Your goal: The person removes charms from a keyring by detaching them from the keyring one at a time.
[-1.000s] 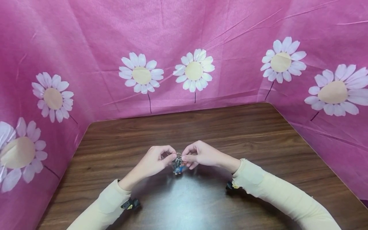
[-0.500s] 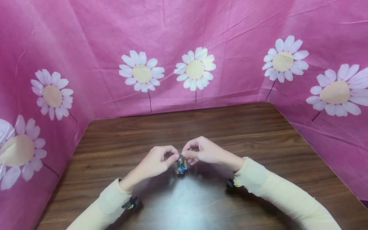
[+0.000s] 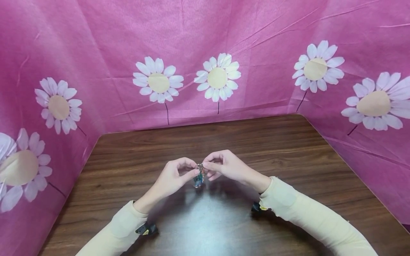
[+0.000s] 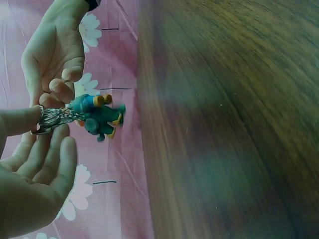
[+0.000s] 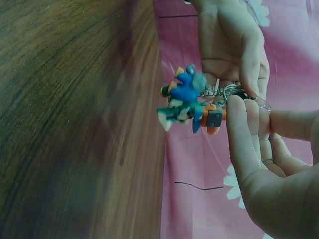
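A bunch of keychains hangs over the table between both hands, in the middle of the head view. Small green, blue and orange toy figures dangle from silver chains. The chains gather on a thin metal ring. My left hand pinches the bunch near the ring with thumb and forefinger. From the other side, my right hand pinches the ring between thumb and fingertips, its other fingers loosely bent behind the figures. Fingers partly hide the ring in each view.
A brown wood-grain table lies under the hands. Pink cloth with large white daisies stands around its back and sides. Black straps with small devices sit at both wrists, by the cream sleeves.
Both hands have risen slightly, lifting the keychains a little off their earlier place. The figures have swung and turned, and the left fingers have shifted lower on the bunch.
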The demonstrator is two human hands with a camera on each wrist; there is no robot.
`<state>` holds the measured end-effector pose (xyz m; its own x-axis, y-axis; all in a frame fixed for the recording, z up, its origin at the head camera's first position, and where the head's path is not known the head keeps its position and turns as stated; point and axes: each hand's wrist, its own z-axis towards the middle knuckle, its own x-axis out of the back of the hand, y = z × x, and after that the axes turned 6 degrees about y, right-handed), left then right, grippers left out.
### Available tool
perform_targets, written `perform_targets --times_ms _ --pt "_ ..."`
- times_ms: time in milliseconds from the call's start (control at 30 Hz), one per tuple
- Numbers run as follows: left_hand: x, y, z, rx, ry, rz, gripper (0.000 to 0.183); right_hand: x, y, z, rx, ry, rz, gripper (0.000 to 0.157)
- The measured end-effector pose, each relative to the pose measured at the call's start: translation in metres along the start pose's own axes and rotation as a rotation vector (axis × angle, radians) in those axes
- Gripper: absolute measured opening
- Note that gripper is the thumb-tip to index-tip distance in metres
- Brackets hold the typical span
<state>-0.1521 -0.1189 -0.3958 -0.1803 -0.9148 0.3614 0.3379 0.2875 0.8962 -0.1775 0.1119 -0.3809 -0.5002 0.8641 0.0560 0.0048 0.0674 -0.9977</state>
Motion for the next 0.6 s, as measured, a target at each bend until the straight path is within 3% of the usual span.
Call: perform_targets --times_ms 200,467,600 --pt "0.002 0.0012 -0.0014 0.011 0.043 0.028 0.008 0.0016 0.0014 -0.0006 -0.005 -0.002 -0.023 0.02" --pt "0.0003 0.0028 0.0003 -0.019 -0.032 0.065 0.009 0.0016 0.0016 -0.0017 0.055 -0.018 -0.104 0.017" --pt "-0.0017 0.0027 0.0018 -0.04 -0.048 0.108 0.011 -0.0006 0.001 -0.0008 0.034 0.001 -0.117 0.016"
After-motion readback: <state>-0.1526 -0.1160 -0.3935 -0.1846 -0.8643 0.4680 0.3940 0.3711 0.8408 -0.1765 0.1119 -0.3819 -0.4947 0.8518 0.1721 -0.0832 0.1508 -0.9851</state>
